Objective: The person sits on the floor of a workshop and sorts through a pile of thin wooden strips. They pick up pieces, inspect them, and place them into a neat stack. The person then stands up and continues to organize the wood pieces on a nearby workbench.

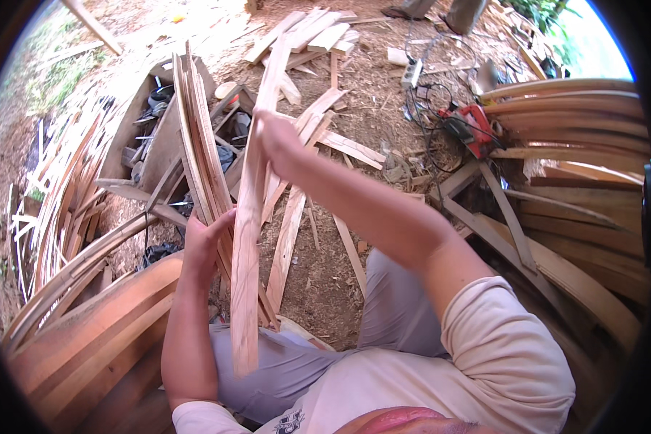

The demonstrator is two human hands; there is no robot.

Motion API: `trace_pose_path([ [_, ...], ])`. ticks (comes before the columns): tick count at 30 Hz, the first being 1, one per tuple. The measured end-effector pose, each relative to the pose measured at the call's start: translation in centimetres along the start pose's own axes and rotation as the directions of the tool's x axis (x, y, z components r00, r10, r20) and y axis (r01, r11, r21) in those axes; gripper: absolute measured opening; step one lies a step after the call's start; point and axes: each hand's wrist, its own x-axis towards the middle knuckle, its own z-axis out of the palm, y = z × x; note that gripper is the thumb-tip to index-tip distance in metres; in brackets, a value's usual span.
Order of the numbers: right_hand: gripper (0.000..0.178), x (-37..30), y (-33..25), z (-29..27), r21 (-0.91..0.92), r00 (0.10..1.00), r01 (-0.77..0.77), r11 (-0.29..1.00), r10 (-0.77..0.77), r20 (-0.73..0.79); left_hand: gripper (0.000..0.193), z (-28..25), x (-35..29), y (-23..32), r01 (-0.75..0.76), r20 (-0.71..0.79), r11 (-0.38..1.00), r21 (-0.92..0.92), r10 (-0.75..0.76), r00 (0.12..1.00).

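My left hand (207, 237) is closed around a bundle of thin wooden strips (199, 137) that stands tilted in front of me. Its thumb reaches toward the long pale wooden plank (246, 275); whether it touches the plank I cannot tell. Farther up, my right hand (276, 141) grips that plank, with the arm crossing from the right. The plank's lower end hangs over my lap, and its upper end points away over a pile of boards (311, 36). The right hand's fingers are partly hidden.
Left of the strips stands a wooden box (148, 152) of tools. More boards (289, 239) lie on the shaving-covered ground. A red power tool (474, 130) and a white power strip (411, 74) with cords are at the right, near stacked curved timbers (571, 116). Someone's feet (463, 16) show far off.
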Motion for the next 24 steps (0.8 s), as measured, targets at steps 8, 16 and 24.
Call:
trace_pose_path([
  [8,0.064,0.5,5.4,3.3,0.184,0.978,0.007,0.983,-0.045,0.202,0.045,1.6,-1.1,-1.3,0.071,0.111,0.997,-0.026,-0.068,0.991],
  [16,0.056,1.0,5.7,4.6,0.092,0.945,0.268,0.959,-0.28,0.17,0.05,0.9,-1.2,-0.6,0.105,0.145,0.991,-0.082,-0.093,0.985],
  [24,0.052,0.6,5.5,3.8,0.195,0.948,0.245,0.95,-0.277,0.159,0.065,2.9,-0.9,0.0,0.228,0.168,0.952,-0.204,-0.195,0.966],
])
